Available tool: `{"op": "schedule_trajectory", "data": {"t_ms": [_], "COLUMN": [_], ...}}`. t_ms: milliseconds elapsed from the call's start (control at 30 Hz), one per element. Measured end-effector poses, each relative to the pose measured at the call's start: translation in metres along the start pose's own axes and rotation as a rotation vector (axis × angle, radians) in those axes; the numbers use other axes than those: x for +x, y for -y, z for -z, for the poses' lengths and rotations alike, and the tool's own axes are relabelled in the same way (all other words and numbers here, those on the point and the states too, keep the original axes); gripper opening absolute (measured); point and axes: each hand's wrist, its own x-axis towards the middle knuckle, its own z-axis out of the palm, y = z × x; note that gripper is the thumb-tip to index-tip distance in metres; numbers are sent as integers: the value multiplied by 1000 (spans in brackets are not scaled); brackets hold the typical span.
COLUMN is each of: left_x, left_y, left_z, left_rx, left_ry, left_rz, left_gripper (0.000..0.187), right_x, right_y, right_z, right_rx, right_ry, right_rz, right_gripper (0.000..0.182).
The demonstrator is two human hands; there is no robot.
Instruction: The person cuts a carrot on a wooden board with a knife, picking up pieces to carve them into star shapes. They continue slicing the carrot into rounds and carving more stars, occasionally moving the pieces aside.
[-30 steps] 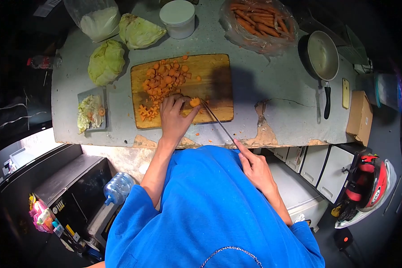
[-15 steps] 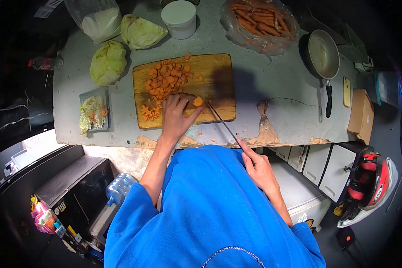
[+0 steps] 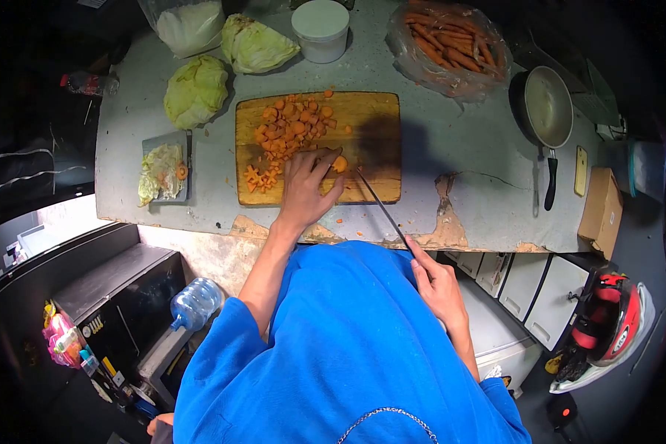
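Note:
My left hand (image 3: 307, 189) rests on the wooden cutting board (image 3: 377, 103), its fingers around a carrot piece (image 3: 340, 164) whose orange cut end shows beside them. Held in my right hand (image 3: 438, 285) is a knife (image 3: 383, 207); its blade slants up and left, with the tip over the board just right of the carrot piece. A heap of chopped carrot (image 3: 292, 124) lies on the board's upper left, above my left hand. Smaller carrot bits (image 3: 260, 179) are grouped at the lower left of the board.
Cabbage pieces (image 3: 196, 92) and a lidded white tub (image 3: 320, 33) stand behind the board. A bag of carrots (image 3: 451, 44) is at the back right, a pan (image 3: 547, 107) farther right. Cabbage scraps (image 3: 161, 174) lie at left. A person's hand (image 3: 160, 423) shows bottom left.
The view has shifted, so the board and table things appear farther right. A person's hand has come into view at the bottom left. My hands keep their hold on the carrot piece and knife.

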Motion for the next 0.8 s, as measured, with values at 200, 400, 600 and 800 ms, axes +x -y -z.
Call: {"op": "schedule_trajectory", "data": {"t_ms": [200,400,600,800], "left_x": [-12,-1,0,-1], "left_y": [9,5,10,7], "left_z": [10,8,3,3], "left_rx": [-165,-117,-62,-63], "left_ry": [-30,-2,58,53], "left_rz": [41,21,-13,-1], "left_gripper": [34,35,36,39], "right_x": [-1,24,30,49], "right_y": [-31,-37,-25,-37], "right_z": [34,23,31,53], "right_rx": [-50,-108,-13,-102], "right_ry": [182,183,139,255], "right_rz": [138,153,91,173], "right_gripper": [45,45,44,42]}}
